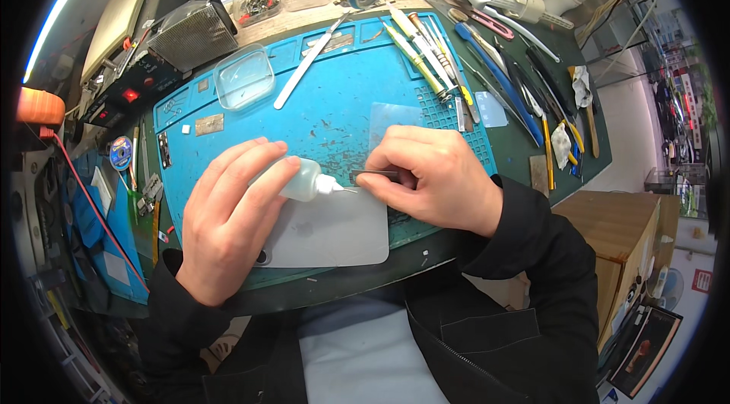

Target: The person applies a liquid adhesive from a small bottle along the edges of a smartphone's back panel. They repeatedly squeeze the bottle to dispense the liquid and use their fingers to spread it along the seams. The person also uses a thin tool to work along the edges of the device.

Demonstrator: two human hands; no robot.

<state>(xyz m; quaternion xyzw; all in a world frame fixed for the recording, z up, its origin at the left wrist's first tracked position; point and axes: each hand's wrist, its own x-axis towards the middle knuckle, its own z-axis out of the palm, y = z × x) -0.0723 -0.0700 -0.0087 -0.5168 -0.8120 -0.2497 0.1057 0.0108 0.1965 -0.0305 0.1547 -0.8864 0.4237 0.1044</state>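
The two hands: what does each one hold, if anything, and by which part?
The left hand holds a translucent bottle by its body. The right hand pinches a thin dark piece; exactly where along it is unclear.

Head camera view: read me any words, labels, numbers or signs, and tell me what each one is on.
Nothing is clear enough to quote.
Red-and-white wall sign: too small to read.
Blue spool: too blurred.
Black box: panel marks too small.
Bottle in the left hand: no writing visible.
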